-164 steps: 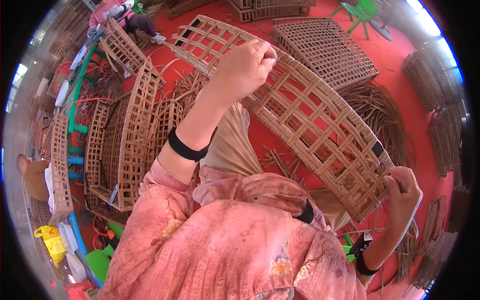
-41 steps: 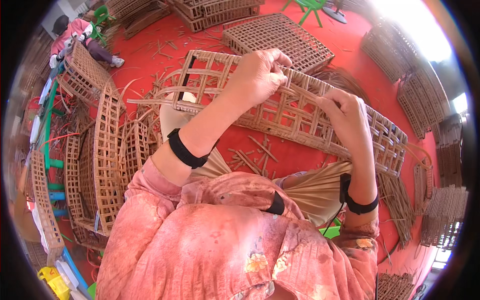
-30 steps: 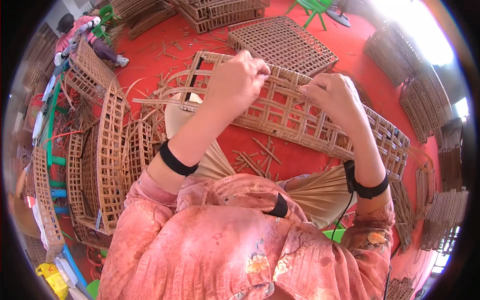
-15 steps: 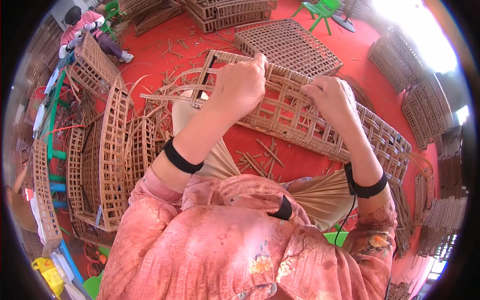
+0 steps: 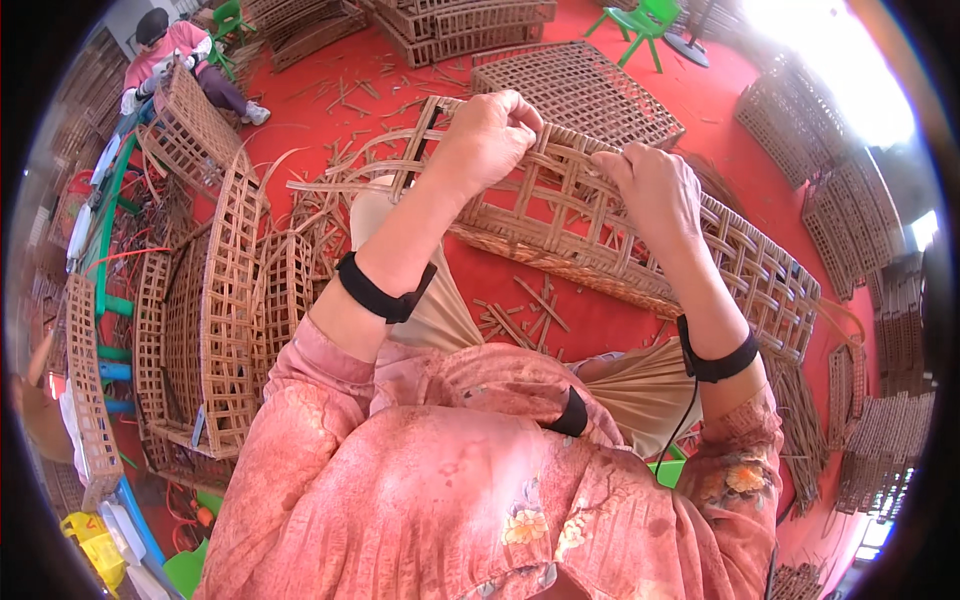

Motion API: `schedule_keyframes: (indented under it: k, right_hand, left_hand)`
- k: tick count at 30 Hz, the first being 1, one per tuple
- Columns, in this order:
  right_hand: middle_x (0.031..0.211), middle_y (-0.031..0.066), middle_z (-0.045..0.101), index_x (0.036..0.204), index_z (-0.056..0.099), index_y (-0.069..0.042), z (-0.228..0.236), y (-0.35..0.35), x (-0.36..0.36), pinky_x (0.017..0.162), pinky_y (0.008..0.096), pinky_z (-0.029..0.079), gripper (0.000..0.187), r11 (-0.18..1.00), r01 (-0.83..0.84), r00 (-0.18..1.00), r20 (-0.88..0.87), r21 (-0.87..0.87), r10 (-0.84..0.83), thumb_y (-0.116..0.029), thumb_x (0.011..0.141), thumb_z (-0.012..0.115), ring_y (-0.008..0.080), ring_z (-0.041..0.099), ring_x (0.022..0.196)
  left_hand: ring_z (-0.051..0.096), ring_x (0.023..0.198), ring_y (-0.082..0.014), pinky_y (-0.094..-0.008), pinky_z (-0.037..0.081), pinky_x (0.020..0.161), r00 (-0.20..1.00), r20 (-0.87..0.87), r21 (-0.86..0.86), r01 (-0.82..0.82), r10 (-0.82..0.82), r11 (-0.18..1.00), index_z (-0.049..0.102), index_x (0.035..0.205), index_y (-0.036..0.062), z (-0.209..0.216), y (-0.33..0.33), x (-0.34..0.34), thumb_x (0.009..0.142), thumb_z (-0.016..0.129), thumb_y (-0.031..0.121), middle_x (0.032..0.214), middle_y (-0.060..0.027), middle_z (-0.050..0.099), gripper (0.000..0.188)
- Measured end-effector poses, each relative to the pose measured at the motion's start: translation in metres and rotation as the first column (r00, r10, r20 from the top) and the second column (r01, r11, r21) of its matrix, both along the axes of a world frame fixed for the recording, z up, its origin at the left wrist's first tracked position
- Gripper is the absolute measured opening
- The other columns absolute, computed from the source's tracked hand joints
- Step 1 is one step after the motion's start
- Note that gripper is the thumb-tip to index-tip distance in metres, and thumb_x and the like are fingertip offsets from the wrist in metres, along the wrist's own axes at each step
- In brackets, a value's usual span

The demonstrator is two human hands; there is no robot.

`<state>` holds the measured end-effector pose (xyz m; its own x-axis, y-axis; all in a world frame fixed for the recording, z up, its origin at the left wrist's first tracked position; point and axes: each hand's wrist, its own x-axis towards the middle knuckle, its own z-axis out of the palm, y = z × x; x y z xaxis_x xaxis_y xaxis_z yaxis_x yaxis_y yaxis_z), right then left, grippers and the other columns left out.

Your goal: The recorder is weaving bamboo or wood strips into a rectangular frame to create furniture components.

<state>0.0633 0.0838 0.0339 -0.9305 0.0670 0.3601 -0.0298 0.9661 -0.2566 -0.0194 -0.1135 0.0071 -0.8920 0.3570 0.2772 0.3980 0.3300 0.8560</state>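
A long woven cane basket (image 5: 510, 222) lies tilted across my lap, its openwork side facing up. My left hand (image 5: 485, 140) is at the far rim near the basket's left end. Its fingers are curled in a pinch, and what lies between them is too small to make out. Farther right along the same rim, my right hand (image 5: 655, 195) grips the basket, thumb toward the edge and the other fingers partly hidden. Loose cane strips (image 5: 335, 186) stick out from the left end, beside a black band (image 5: 425, 135).
Finished-looking woven baskets (image 5: 228, 310) stand close on my left. Another basket (image 5: 575, 85) lies just beyond mine. Cane offcuts (image 5: 520, 312) litter the red floor. Stacked baskets (image 5: 855, 220) line the right side. A person (image 5: 185, 55) handles a basket at the far left; a green chair (image 5: 645, 22) stands far off.
The basket has tipped, so more of its near lower side shows. My left hand has lifted slightly and shifted right with its fingers curled. My right hand has moved slightly left along the rim.
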Motion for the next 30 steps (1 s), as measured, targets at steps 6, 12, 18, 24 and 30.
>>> schedule_keyframes:
  k: [6,12,18,24,30]
  right_hand:
    - [0.085,0.0176,0.069,0.088,0.068,-0.001,0.019,-0.013,0.018,0.077,0.0438,0.051,0.033,0.997,0.018,0.969,-0.248,0.076,0.002,-0.034,0.088,0.067,0.0331,0.067,0.081]
    - [0.098,0.0160,0.072,0.108,0.070,-0.003,0.034,-0.047,-0.010,0.081,0.0397,0.051,0.032,0.872,-0.312,0.948,-0.179,-0.376,0.263,-0.028,0.088,0.065,0.0310,0.068,0.088]
    - [0.086,0.0050,0.069,0.110,0.070,0.002,0.041,-0.071,-0.036,0.082,0.0277,0.049,0.033,0.606,-0.473,0.832,-0.098,-0.640,0.546,-0.026,0.095,0.062,0.0123,0.063,0.083]
    - [0.062,-0.0015,0.059,0.081,0.071,-0.006,0.026,-0.044,-0.034,0.053,0.0243,0.038,0.026,0.683,-0.255,0.926,0.029,-0.685,0.375,-0.031,0.088,0.070,0.0039,0.051,0.058]
    - [0.060,0.0085,0.062,0.070,0.067,-0.003,0.024,-0.048,-0.035,0.059,0.0353,0.049,0.022,0.902,-0.118,0.971,0.142,-0.416,0.192,-0.022,0.079,0.066,0.0178,0.059,0.056]
  left_hand:
    - [0.056,0.066,-0.0074,-0.0254,0.048,0.061,0.974,-0.192,-0.083,-0.142,0.124,0.986,0.066,0.096,0.0019,0.021,-0.021,0.010,0.088,0.058,0.002,0.074,-0.0014,0.063,0.011]
    - [0.052,0.068,-0.0027,-0.0214,0.044,0.057,0.883,-0.447,0.196,-0.061,0.145,0.979,0.063,0.101,0.0042,0.063,-0.084,-0.003,0.091,0.063,0.006,0.082,0.0024,0.062,0.010]
    - [0.045,0.070,-0.0033,-0.0204,0.040,0.062,0.921,-0.335,0.337,-0.079,0.198,0.938,0.054,0.089,0.0049,0.086,-0.078,0.029,0.090,0.056,0.000,0.078,0.0039,0.052,0.005]
    - [0.061,0.076,-0.0087,-0.0251,0.050,0.061,0.987,-0.122,0.135,-0.090,0.107,0.987,0.061,0.108,0.0041,0.027,-0.069,-0.001,0.094,0.062,0.008,0.090,-0.0037,0.068,0.015]
    - [0.065,0.076,-0.0166,-0.0337,0.052,0.069,0.977,-0.170,-0.215,-0.166,0.131,0.962,0.060,0.112,0.0028,0.010,-0.066,-0.012,0.095,0.055,0.010,0.085,-0.0082,0.069,0.019]
